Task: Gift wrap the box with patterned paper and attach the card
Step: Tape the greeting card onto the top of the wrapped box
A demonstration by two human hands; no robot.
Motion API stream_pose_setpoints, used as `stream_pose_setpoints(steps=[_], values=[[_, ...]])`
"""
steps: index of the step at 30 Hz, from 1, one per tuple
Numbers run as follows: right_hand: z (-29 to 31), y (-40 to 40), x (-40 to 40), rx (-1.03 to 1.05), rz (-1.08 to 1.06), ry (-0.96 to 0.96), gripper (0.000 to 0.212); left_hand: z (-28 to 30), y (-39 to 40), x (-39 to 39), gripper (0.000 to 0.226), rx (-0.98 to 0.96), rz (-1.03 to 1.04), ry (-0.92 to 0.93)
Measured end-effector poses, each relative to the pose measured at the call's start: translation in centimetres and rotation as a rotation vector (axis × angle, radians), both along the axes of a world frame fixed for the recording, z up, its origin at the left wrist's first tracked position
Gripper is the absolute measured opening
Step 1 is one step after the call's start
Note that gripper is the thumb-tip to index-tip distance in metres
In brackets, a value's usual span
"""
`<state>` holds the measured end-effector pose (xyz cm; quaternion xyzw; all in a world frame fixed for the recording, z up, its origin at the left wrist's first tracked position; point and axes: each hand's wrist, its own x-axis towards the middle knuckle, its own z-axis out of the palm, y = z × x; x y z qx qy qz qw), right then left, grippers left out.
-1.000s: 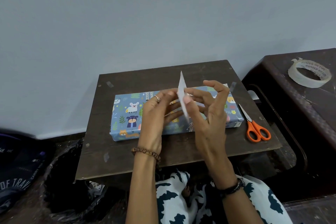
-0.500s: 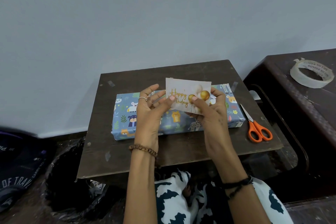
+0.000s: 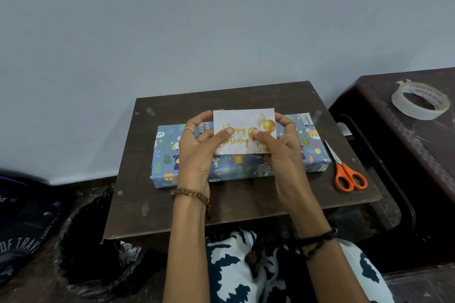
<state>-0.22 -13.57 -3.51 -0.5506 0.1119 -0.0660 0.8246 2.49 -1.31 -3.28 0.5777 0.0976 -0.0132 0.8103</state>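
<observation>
box (image 3: 236,167) wrapped, mid-frame | my left hand (image 3: 197,155) and right hand (image 3: 280,152) both pinching card (image 3: 243,130) above it | risk: goes on crooked if one side drops first

Both forearms bare — no sleeves in view. Left hand (image 3: 197,152): silver ring on one finger; brown wooden bead bracelet at the wrist. Right hand (image 3: 283,155): black cord and dark bead bands at the wrist. Lower centre of frame — lap in white fabric with dark navy blotches.
</observation>
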Motion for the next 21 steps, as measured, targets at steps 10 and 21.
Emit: stream_pose_setpoints(steps=[10,21], values=[[-0.8,0.9,0.2,-0.298,-0.109,0.067,0.048,-0.2,-2.0,0.1,0.072,0.666,0.197,0.05],[-1.1,1.6,0.1,-0.643,-0.182,0.032,0.054,-0.4,-2.1,0.8,0.068,0.828,0.273,0.112]])
